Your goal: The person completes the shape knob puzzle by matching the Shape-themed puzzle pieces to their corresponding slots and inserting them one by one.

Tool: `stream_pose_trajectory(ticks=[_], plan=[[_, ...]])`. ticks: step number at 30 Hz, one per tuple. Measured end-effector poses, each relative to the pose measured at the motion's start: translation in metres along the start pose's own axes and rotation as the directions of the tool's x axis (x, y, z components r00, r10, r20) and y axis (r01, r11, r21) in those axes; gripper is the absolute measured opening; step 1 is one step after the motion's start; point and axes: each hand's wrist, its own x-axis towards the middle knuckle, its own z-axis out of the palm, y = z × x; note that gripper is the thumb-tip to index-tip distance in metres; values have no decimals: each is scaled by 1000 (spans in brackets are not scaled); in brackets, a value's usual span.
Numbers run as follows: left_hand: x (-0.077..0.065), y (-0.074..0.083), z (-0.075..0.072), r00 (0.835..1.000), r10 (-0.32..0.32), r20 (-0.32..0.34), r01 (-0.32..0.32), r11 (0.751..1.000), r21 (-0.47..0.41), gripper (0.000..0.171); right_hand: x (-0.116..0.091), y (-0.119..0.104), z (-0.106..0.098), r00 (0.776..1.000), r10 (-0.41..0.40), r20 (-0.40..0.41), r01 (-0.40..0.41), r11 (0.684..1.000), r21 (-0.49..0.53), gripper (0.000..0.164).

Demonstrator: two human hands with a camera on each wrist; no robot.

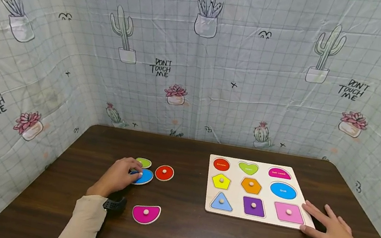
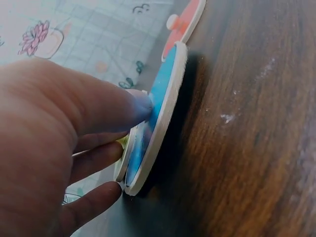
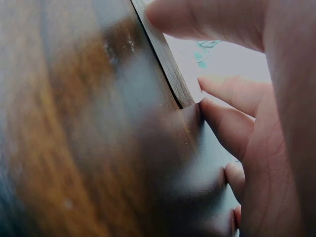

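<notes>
On the left of the table, my left hand [image 1: 118, 176] pinches the small knob of a blue oval puzzle piece [image 1: 146, 176]. In the left wrist view the thumb lies against the knob of the blue oval piece [image 2: 165, 84], and a dark shadow runs along its wooden rim. A green puzzle piece [image 1: 146, 163] is partly hidden behind the hand and the oval. My right hand [image 1: 336, 236] has its fingers spread at the right front corner of a wooden puzzle board [image 1: 236, 177]. In the right wrist view the thumb and fingertips touch the board's edge [image 3: 170, 69].
A red circle piece [image 1: 163, 177] lies right of the blue oval, and a magenta half-round piece [image 1: 150, 218] lies nearer the front. The board holds several knobbed pieces, among them a purple square [image 1: 258, 212]. A patterned curtain [image 1: 224, 57] surrounds the table's back and sides.
</notes>
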Motion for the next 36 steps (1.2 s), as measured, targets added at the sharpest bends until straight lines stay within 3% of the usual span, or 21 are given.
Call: stream_pose_trajectory(ticks=[5, 13, 28, 36], plan=[[2, 2, 0, 1000, -3, -17, 3, 1000, -10, 20, 1, 1, -1, 1000, -3, -4, 3, 1000, -2, 70], [1, 6, 2, 998, -63, -8, 63, 997, -46, 15, 1, 1, 4, 1000, -6, 0, 6, 1000, 13, 71], [1, 11, 9, 996, -19, -83, 12, 997, -81, 12, -3, 1, 7, 1000, -11, -8, 11, 1000, 15, 70], [3, 14, 11, 996, -3, -91, -4, 997, -76, 13, -1, 1, 2, 1000, -1, -9, 1, 1000, 0, 70]])
